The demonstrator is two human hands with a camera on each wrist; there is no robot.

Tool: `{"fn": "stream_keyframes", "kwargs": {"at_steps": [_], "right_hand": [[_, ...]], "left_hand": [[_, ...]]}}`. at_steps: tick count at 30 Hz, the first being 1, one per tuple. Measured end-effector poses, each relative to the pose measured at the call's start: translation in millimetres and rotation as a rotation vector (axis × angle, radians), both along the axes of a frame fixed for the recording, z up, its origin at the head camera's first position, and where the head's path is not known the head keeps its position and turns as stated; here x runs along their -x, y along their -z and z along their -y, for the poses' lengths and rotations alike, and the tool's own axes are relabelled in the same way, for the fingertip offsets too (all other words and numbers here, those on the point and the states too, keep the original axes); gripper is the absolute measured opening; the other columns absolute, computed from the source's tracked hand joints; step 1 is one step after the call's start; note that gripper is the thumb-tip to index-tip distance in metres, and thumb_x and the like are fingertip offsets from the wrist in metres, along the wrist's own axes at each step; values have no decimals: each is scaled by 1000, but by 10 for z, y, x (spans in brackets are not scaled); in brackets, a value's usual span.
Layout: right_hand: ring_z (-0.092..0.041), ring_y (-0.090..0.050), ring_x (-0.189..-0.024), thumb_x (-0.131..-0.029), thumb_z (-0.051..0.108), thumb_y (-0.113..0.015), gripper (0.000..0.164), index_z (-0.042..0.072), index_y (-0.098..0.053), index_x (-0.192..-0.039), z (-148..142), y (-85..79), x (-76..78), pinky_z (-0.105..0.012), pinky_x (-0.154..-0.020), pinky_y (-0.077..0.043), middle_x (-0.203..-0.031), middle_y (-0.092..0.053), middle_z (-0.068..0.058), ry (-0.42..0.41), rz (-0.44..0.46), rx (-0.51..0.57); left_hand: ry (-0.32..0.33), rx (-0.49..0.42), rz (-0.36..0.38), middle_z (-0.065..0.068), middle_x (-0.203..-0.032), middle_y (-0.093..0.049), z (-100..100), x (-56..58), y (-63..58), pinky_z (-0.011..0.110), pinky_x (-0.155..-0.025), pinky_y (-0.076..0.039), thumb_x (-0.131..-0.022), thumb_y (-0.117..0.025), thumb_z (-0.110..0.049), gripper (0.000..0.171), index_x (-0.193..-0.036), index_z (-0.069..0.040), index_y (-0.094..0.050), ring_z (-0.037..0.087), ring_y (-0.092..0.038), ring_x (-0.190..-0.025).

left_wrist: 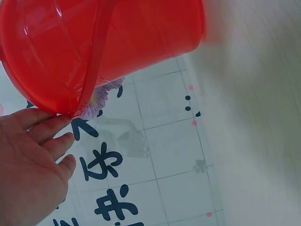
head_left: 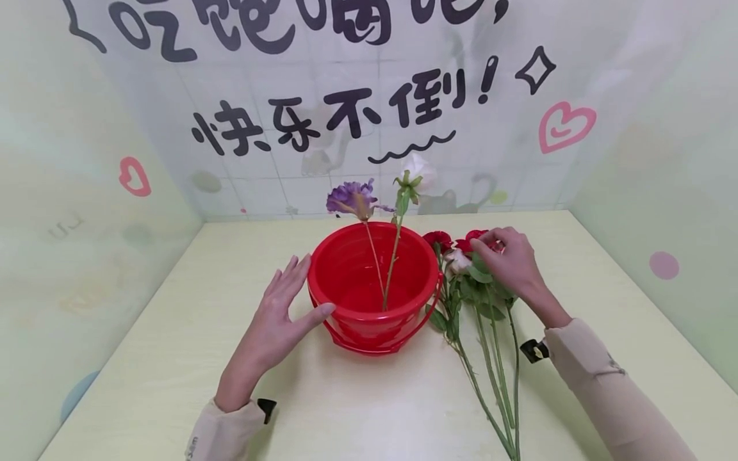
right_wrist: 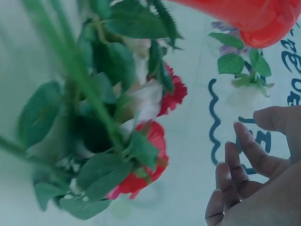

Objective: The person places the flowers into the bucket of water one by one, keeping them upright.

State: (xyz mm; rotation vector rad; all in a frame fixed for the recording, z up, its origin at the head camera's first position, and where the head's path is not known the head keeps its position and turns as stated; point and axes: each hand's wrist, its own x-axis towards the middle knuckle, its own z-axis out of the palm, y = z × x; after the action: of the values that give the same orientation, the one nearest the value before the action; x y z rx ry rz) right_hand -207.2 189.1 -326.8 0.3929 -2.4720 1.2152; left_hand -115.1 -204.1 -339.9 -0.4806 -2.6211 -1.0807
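A red bucket (head_left: 369, 333) stands upright on the table. Inside it lean a purple flower (head_left: 353, 200) and a white rose (head_left: 419, 174), their heads above the rim. My left hand (head_left: 279, 317) rests against the bucket's left rim with its fingers extended and thumb spread. To the right of the bucket lie several long-stemmed flowers, among them red blooms (head_left: 438, 241) and a pale rose (head_left: 458, 261). Over the red heads hovers my right hand (head_left: 510, 262); in the right wrist view its thumb and fingertips are apart, with nothing between them.
Green stems (head_left: 498, 384) of the lying flowers stretch toward the table's front edge. The bucket's handle (head_left: 423, 323) hangs down its outside. Behind the pale table (head_left: 190, 320) rises a printed backdrop (head_left: 369, 83), with side panels to left and right.
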Motion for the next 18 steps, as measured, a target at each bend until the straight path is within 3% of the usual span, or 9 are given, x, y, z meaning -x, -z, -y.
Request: {"fn": "stream_keyframes", "kwargs": {"at_steps": [4, 8, 18], "right_hand": [[-29, -55, -87, -102, 21, -65, 28, -6, -71, -95, -139, 90, -38, -41, -74, -44, -92, -64, -18, 18, 49, -59], [-26, -60, -80, -102, 23, -65, 28, -4, -70, -97, -247, 153, -82, -38, -68, -48, -92, -69, -15, 27, 125, -103], [-19, -51, -66, -102, 23, -66, 27, -3, -71, -97, -380, 278, -180, -34, -58, -42, -82, -68, -12, -2, 285, -163]], "left_hand": [[-1, -1, 3, 7, -167, -32, 3, -4, 2, 56, -125, -10, -94, -74, -43, 86, -163, -13, -33, 28, -15, -157], [2, 0, 1, 7, -167, -32, 5, -6, -4, 56, -125, -10, -94, -74, -43, 86, -163, -12, -33, 29, -15, -157], [7, -2, 8, 7, -167, -32, -1, -2, -9, 56, -125, -9, -94, -75, -42, 86, -163, -13, -33, 28, -14, -157]]}}
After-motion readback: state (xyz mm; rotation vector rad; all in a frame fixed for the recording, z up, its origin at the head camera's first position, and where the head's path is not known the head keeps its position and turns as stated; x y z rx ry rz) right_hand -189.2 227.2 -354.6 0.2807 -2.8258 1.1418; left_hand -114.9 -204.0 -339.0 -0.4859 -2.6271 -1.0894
